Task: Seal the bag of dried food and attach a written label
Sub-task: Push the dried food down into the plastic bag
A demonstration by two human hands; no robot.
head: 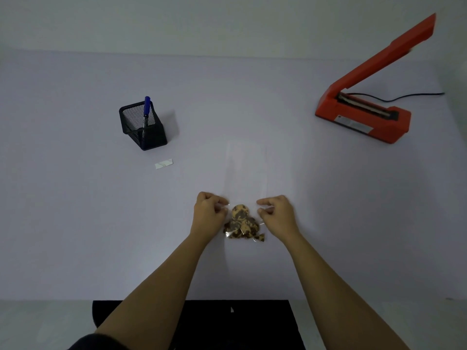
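Observation:
A clear plastic bag [246, 170] lies flat on the table, its empty upper part reaching away from me. Brown and tan dried food pieces [243, 223] fill its near end. My left hand [208, 210] pinches the bag's left edge beside the food. My right hand [278, 212] pinches the right edge at the same height. A small white label [163, 163] lies to the left. A blue pen [146, 109] stands in a black mesh holder [142, 128]. An orange heat sealer [366, 114] sits at the far right with its arm raised.
The sealer's black cord [409, 95] trails right along the table. The white table [75, 210] ends near me, with a dark chair seat [227, 322] below the front edge. A pale wall rises behind the far edge.

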